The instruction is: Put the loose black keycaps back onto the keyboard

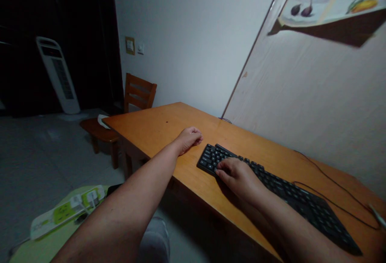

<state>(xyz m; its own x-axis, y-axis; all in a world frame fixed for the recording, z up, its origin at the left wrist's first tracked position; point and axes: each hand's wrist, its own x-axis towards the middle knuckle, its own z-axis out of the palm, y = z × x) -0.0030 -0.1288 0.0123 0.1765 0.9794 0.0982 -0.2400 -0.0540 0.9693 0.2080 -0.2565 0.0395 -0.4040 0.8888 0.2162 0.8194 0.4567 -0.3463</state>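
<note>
A black keyboard (301, 202) lies slantwise along the front part of the wooden table (157, 128). Over its far left end is my right hand (238, 174), with thumb and fingers curled together close to the keys. Whatever is between those fingertips, if anything, is hidden. My left hand (189, 139) rests on the tabletop just beyond the keyboard's left end, apart from it. Its fingers are folded in loosely, and nothing shows in them. The right forearm covers part of the keyboard's front edge.
Thin dark cables (334, 204) run across the table's right side. A wall borders its back. Left of the table is a wooden chair (140, 92). At lower left, a power strip (64, 212) with plugs lies on a pale green surface (42, 251). A white tower appliance (62, 78) stands farther back.
</note>
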